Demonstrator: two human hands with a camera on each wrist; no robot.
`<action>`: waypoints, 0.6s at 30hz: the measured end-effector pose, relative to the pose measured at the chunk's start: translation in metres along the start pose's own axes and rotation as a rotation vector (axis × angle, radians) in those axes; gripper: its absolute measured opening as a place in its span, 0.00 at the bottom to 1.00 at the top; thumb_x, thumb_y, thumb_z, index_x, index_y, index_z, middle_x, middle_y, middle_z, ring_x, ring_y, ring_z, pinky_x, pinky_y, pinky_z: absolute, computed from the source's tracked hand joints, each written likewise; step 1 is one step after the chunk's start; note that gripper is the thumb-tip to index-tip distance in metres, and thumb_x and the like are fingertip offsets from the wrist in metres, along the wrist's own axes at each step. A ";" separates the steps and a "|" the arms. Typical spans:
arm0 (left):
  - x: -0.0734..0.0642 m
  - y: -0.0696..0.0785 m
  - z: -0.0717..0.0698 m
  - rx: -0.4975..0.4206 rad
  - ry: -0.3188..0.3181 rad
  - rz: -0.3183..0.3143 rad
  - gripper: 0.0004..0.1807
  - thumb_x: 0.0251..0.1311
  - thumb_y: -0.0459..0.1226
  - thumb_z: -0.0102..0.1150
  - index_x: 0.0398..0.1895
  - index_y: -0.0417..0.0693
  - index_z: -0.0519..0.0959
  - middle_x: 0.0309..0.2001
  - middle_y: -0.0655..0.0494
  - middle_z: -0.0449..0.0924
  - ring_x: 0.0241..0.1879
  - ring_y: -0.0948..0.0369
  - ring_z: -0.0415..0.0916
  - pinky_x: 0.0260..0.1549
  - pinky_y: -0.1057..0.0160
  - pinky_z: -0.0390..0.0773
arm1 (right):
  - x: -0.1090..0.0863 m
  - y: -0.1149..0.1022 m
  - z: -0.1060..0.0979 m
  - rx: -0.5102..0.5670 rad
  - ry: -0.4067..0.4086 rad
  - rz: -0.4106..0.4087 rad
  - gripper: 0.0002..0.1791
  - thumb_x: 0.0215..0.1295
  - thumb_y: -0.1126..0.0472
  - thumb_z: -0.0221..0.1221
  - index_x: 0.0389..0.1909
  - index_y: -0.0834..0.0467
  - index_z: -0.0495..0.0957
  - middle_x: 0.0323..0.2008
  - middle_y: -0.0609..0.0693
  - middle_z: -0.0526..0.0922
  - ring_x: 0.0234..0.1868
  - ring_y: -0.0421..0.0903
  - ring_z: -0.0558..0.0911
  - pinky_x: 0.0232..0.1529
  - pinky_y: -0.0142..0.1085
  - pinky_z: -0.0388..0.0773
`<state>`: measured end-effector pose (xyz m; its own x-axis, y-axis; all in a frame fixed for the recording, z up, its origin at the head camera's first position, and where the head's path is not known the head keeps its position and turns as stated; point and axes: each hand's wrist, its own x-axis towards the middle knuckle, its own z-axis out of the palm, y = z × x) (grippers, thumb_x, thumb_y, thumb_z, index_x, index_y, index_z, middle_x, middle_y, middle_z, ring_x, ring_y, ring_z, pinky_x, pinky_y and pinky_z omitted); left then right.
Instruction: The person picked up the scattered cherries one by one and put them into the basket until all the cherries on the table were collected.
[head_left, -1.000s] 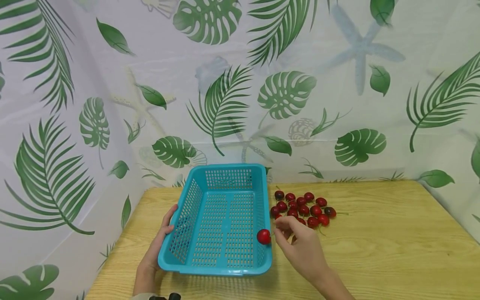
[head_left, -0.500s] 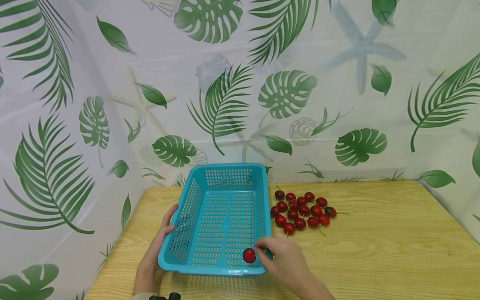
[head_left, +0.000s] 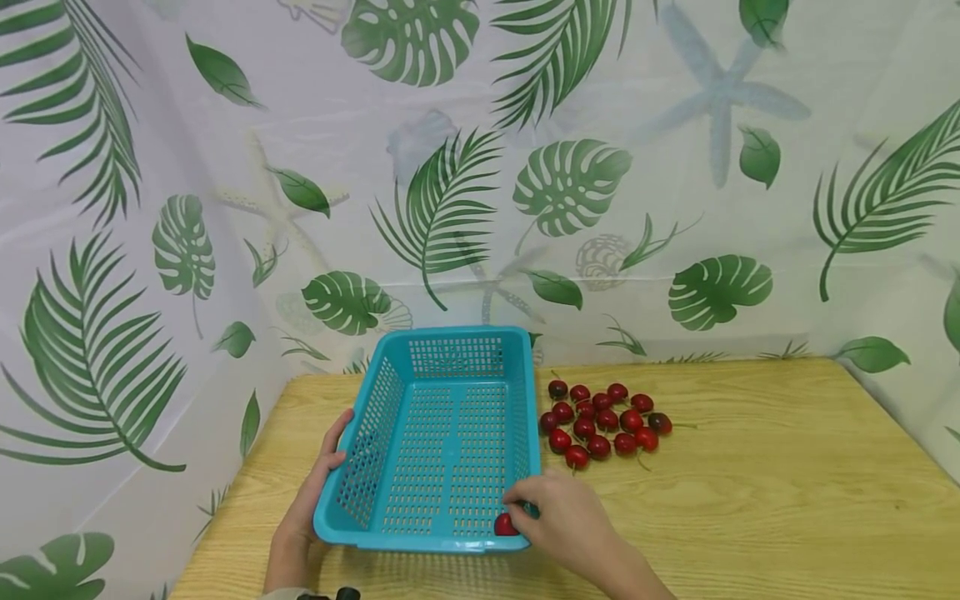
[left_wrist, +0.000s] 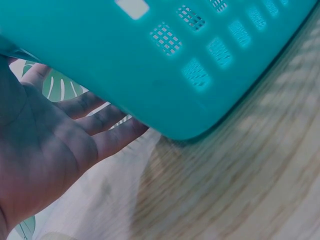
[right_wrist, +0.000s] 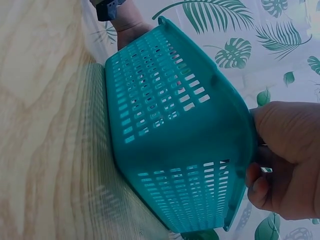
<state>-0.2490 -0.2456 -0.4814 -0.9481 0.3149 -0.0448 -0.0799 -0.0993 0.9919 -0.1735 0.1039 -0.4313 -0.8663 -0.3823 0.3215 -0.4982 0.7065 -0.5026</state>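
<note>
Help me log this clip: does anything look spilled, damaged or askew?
Nothing stands out. The blue basket looks whole, the cherries on the table lie in one loose cluster, and the single cherry inside the basket is at its near right corner, by the right hand.

Screened tabletop bay; rm. type (home, lab, etc.) unclear. Pale-yellow wood-grain table [head_left: 772, 483] extends below & right of R hand [head_left: 562, 510]; white sheeting [head_left: 525, 50] w/ green-leaf, starfish & shell prints stands beyond both hands, also left of L hand [head_left: 311, 492].
</note>
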 end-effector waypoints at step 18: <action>0.000 -0.001 0.000 0.028 0.002 0.015 0.34 0.73 0.43 0.27 0.80 0.65 0.37 0.80 0.51 0.28 0.75 0.39 0.37 0.56 0.52 0.66 | -0.001 0.001 0.002 0.014 0.039 -0.002 0.05 0.59 0.64 0.66 0.35 0.53 0.88 0.34 0.44 0.88 0.31 0.36 0.80 0.30 0.29 0.74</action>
<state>-0.2486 -0.2455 -0.4824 -0.9496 0.3121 -0.0303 -0.0572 -0.0774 0.9954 -0.1730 0.1035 -0.4335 -0.8633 -0.3602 0.3535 -0.5009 0.6974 -0.5127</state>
